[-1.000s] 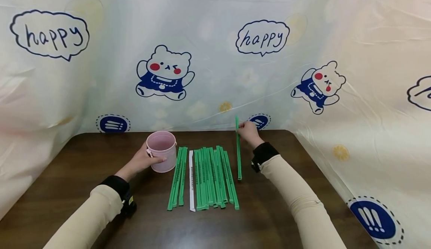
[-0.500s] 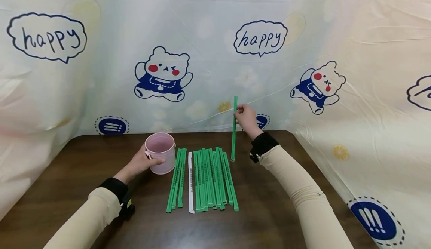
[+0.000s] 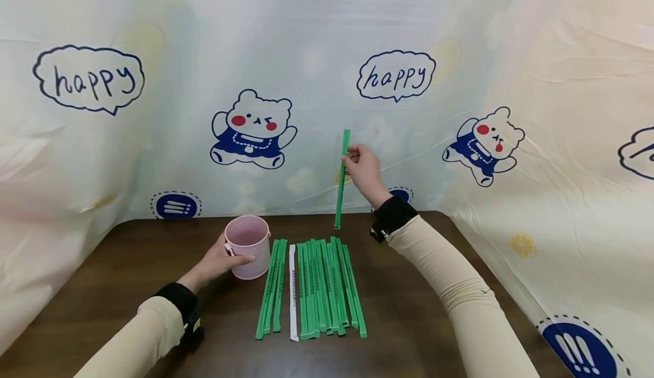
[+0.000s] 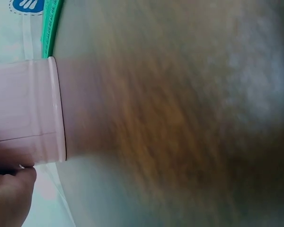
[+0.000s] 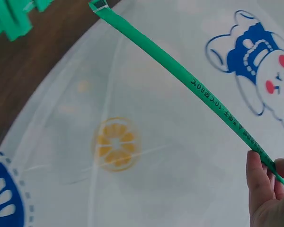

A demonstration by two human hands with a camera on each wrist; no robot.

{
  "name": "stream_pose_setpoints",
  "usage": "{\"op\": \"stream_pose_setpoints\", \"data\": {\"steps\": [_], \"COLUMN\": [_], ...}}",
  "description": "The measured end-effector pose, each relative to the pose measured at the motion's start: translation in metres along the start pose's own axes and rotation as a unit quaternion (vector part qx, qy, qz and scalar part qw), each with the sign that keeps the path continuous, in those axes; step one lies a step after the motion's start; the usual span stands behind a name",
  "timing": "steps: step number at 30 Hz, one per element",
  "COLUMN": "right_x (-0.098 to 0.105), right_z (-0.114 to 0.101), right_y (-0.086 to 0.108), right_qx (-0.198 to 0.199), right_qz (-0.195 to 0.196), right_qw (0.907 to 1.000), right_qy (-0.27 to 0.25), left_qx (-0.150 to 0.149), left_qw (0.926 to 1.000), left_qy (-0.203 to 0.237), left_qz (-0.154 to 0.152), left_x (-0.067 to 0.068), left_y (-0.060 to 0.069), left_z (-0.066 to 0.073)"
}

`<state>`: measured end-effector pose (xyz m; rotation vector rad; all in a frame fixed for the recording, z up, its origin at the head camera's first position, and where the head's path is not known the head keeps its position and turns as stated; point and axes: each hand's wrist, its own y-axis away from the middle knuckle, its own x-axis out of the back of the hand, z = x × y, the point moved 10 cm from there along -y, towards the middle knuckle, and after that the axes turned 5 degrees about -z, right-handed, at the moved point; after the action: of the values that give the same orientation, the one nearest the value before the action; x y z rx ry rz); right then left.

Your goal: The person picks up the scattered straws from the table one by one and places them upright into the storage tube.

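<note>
Near the table's back edge, my left hand (image 3: 217,260) grips the pink bucket (image 3: 250,256) from its left side, thumb across the front. The bucket stands upright; its opening shows no contents. My right hand (image 3: 365,171) pinches one green paper-wrapped straw (image 3: 340,196) near its upper end, holding it nearly upright in the air, right of the bucket and higher. In the right wrist view the straw (image 5: 180,71) runs slantwise from the fingertips, dark print on its wrapper. The left wrist view shows the bucket's side (image 4: 23,109) with part of the hand (image 4: 12,196) against it.
Several green wrapped straws (image 3: 319,287) lie side by side on the brown table (image 3: 409,321), with one white wrapped straw (image 3: 293,293) among them. A few green ones (image 3: 271,293) lie close to the bucket. A printed curtain (image 3: 317,83) hangs behind the table.
My right hand has lifted the straw and carried it leftward, from beside the row to above the table's back edge. My left hand keeps its grip on the bucket. The head view has tilted slightly.
</note>
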<state>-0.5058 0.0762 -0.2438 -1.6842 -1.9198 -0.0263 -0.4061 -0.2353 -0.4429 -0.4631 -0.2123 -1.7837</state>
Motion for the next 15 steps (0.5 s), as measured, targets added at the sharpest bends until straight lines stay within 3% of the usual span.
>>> {"op": "stream_pose_setpoints", "data": {"steps": [5, 15], "right_x": [-0.014, -0.046], "right_z": [-0.035, -0.059], "right_y": [0.005, 0.000], "right_qx": [0.035, 0.070], "right_qz": [0.001, -0.008], "right_qw": [0.9993, 0.9961], "right_qy": [-0.010, -0.053], "left_qx": [0.007, -0.004], "left_qw": [0.9998, 0.9996], "left_qy": [-0.014, -0.016], "left_qz": [0.009, 0.023], "left_x": [0.002, 0.002], "left_y": [0.001, 0.004], "left_z": [-0.003, 0.001]}}
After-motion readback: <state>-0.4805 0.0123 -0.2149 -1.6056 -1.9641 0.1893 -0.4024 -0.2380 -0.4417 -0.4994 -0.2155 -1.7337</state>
